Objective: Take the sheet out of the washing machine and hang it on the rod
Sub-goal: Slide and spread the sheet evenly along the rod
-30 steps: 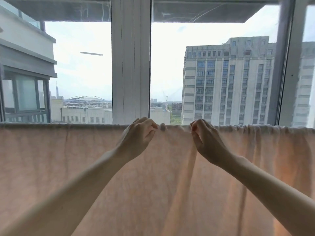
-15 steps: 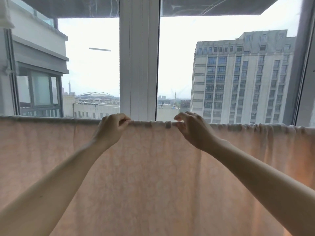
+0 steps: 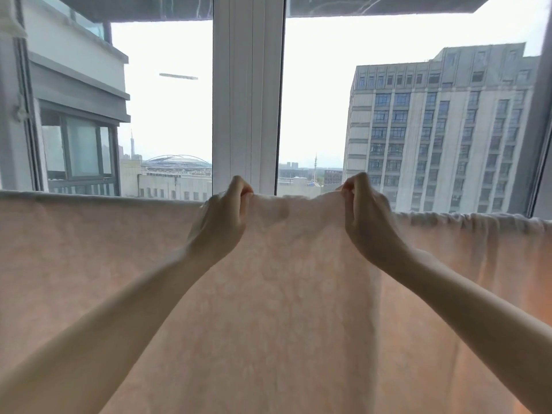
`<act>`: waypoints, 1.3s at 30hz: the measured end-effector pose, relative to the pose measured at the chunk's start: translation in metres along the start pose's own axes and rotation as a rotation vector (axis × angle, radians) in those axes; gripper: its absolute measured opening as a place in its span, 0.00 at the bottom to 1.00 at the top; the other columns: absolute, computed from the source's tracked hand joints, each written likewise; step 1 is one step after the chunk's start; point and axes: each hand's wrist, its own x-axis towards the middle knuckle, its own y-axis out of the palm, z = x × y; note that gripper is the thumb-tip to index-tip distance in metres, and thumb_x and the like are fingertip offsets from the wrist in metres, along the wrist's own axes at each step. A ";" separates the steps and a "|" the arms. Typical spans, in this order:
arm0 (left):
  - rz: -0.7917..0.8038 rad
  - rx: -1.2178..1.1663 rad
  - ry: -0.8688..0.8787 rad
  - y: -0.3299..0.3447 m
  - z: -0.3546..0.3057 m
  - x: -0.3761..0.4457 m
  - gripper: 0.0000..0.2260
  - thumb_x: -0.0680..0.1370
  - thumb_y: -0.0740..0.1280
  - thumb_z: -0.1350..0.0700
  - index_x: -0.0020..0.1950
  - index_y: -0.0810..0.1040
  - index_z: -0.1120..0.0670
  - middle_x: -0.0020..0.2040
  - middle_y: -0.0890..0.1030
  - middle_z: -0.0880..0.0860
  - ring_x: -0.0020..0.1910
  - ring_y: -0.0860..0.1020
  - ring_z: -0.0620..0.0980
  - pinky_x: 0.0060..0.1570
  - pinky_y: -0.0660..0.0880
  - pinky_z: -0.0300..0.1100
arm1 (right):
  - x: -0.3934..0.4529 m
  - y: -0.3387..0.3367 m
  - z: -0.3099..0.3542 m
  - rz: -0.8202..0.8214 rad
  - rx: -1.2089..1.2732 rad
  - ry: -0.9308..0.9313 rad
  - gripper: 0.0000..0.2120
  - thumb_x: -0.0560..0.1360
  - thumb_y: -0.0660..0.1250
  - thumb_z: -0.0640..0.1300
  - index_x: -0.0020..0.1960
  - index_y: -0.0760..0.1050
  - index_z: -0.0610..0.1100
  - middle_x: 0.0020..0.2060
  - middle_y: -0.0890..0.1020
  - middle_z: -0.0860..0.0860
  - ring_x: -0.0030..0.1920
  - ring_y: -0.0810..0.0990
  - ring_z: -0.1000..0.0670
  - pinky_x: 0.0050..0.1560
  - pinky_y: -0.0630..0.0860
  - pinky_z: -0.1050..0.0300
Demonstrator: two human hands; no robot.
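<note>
Head view: the sheet [image 3: 286, 294], already draped over the rod, is pinched at its top fold by the left hand [image 3: 219, 222] and right hand [image 3: 369, 222]; bunched folds should be drawn apart evenly.
</note>
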 end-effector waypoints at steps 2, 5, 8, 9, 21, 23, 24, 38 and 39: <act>0.059 0.040 0.062 0.009 -0.001 -0.006 0.04 0.83 0.57 0.55 0.50 0.68 0.51 0.41 0.81 0.51 0.39 0.79 0.51 0.41 0.77 0.49 | -0.011 0.003 -0.009 0.032 -0.057 -0.003 0.06 0.82 0.54 0.36 0.46 0.62 0.43 0.33 0.76 0.43 0.30 0.75 0.42 0.29 0.75 0.42; 0.022 0.005 0.094 0.014 0.000 -0.011 0.04 0.83 0.58 0.56 0.50 0.69 0.52 0.56 0.83 0.53 0.52 0.81 0.53 0.49 0.79 0.51 | -0.014 -0.003 -0.018 -0.039 -0.011 0.024 0.05 0.82 0.55 0.35 0.47 0.64 0.40 0.38 0.79 0.38 0.37 0.78 0.38 0.34 0.76 0.39; 0.013 0.042 0.134 0.018 0.003 -0.014 0.04 0.83 0.59 0.55 0.50 0.71 0.53 0.58 0.83 0.52 0.55 0.81 0.52 0.51 0.79 0.52 | -0.023 -0.007 -0.021 0.007 -0.072 -0.024 0.06 0.82 0.55 0.38 0.46 0.64 0.44 0.39 0.79 0.43 0.39 0.77 0.43 0.42 0.77 0.44; 0.010 0.065 0.154 0.019 0.003 -0.016 0.05 0.82 0.59 0.54 0.50 0.72 0.54 0.57 0.83 0.51 0.56 0.80 0.52 0.52 0.79 0.52 | -0.028 -0.006 -0.021 0.041 -0.130 -0.053 0.08 0.83 0.53 0.40 0.45 0.62 0.47 0.39 0.78 0.47 0.39 0.76 0.47 0.48 0.77 0.46; -0.030 0.075 0.188 0.009 0.015 -0.015 0.04 0.80 0.65 0.58 0.54 0.74 0.55 0.52 0.84 0.51 0.51 0.82 0.48 0.53 0.78 0.43 | -0.010 0.032 0.012 0.106 -0.301 -0.106 0.12 0.78 0.61 0.46 0.61 0.70 0.47 0.52 0.82 0.51 0.53 0.80 0.49 0.63 0.71 0.41; -0.036 0.103 0.177 0.001 0.027 -0.013 0.06 0.79 0.66 0.57 0.56 0.75 0.55 0.51 0.84 0.50 0.50 0.82 0.47 0.52 0.79 0.45 | -0.003 0.043 0.020 0.122 -0.287 -0.121 0.11 0.79 0.61 0.47 0.60 0.72 0.46 0.51 0.82 0.50 0.51 0.81 0.49 0.59 0.75 0.47; -0.039 0.118 0.169 -0.004 0.034 -0.012 0.07 0.79 0.66 0.57 0.56 0.75 0.55 0.51 0.84 0.50 0.50 0.82 0.47 0.52 0.79 0.45 | -0.001 0.048 0.025 0.137 -0.281 -0.127 0.11 0.79 0.61 0.47 0.60 0.73 0.46 0.51 0.82 0.51 0.51 0.80 0.50 0.57 0.76 0.48; 0.020 0.186 0.016 -0.093 0.166 -0.009 0.08 0.80 0.64 0.55 0.58 0.78 0.53 0.52 0.82 0.49 0.51 0.79 0.49 0.50 0.78 0.51 | 0.036 0.134 0.117 0.243 -0.239 -0.156 0.15 0.81 0.57 0.51 0.64 0.70 0.47 0.55 0.80 0.52 0.50 0.80 0.53 0.51 0.78 0.55; 0.042 0.183 -0.006 -0.101 0.176 -0.009 0.10 0.81 0.63 0.54 0.61 0.77 0.53 0.55 0.82 0.50 0.54 0.78 0.49 0.53 0.78 0.51 | 0.038 0.140 0.126 0.246 -0.236 -0.157 0.15 0.81 0.57 0.51 0.65 0.71 0.47 0.56 0.80 0.52 0.51 0.80 0.52 0.52 0.78 0.55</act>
